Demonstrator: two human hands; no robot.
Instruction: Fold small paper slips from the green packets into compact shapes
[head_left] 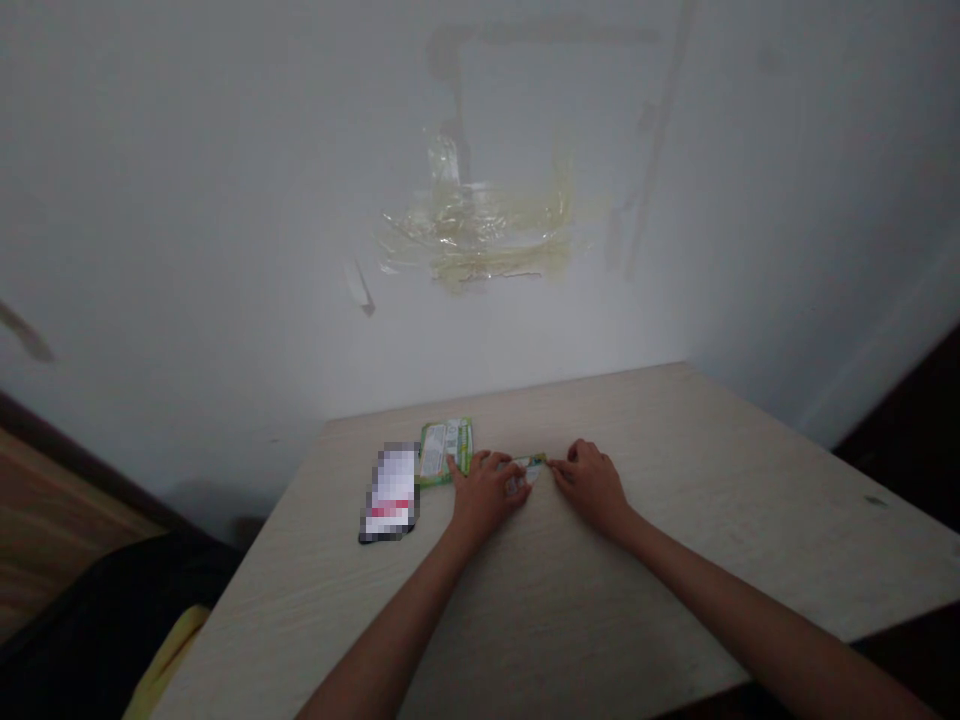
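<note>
A small flat printed piece (534, 472), whitish with a green and yellow edge, lies on the table between my hands. It looks like paper or a wrapper, but its exact kind is unclear. My left hand (486, 492) rests over its left part with fingers spread, hiding much of it. At its upper right corner, my right hand (591, 484) has thumb and fingertips pinched together. A green and white printed packet (444, 450) lies flat just beyond my left hand, whose thumb reaches its lower right part.
A phone-like object (390, 495) with a dark edge and a blurred-out face lies left of the packet. The pale wooden table (720, 480) meets a white wall (247, 250) bearing peeling clear tape (480, 230). Dark and yellow cloth (169, 655) sits beyond the table's left edge.
</note>
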